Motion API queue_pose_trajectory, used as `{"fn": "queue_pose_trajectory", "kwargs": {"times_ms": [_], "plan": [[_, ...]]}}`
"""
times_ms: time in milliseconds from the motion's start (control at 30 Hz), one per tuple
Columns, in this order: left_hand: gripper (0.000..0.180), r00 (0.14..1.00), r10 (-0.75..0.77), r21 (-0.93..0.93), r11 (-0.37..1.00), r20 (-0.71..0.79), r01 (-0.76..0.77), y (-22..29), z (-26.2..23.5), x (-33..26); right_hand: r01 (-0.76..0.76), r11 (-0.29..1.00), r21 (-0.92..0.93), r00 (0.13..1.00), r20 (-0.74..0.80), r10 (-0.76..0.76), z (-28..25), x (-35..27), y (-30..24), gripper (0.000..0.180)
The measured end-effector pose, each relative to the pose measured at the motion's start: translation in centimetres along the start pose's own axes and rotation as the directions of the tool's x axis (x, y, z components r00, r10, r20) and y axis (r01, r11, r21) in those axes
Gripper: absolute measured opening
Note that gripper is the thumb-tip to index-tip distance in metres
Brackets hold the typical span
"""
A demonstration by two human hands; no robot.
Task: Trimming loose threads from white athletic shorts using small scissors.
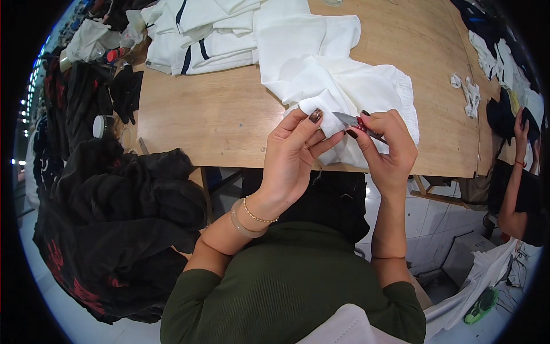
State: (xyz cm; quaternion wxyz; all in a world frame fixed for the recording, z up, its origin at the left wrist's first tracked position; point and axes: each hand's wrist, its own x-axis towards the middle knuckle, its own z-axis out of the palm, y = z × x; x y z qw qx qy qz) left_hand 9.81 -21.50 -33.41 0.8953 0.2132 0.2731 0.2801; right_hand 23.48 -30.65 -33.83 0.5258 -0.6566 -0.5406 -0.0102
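A white garment [338,74] lies crumpled on a wooden table [217,114], its lower part hanging over the near edge. My right hand [387,149] grips small thread snips with red handles [358,123], blades pointing left toward the cloth. My left hand [295,155] pinches a fold of the white garment between thumb and fingers, right beside the blade tips. Both hands meet at the table's front edge.
Folded white garments with dark stripes [197,34] are stacked at the back left of the table. A heap of black clothes [120,223] sits at my left. White scraps [467,92] lie at the table's right. Another person's arm [515,178] is at the far right.
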Motion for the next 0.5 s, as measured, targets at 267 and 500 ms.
{"fn": "queue_pose_trajectory", "kwargs": {"times_ms": [267, 500], "plan": [[0.014, 1.0, -0.013, -0.008, 1.0, -0.022, 0.013, 0.09, 0.09, 0.05, 0.077, 0.994, -0.075, 0.997, -0.002, -0.077, -0.17, -0.48, 0.07, 0.03], [0.014, 1.0, -0.002, 0.004, 1.0, -0.019, 0.002, -0.16, 0.03, 0.09, 0.105, 0.986, -0.129, 0.994, 0.008, -0.105, -0.05, -0.17, -0.29, 0.03]]}}
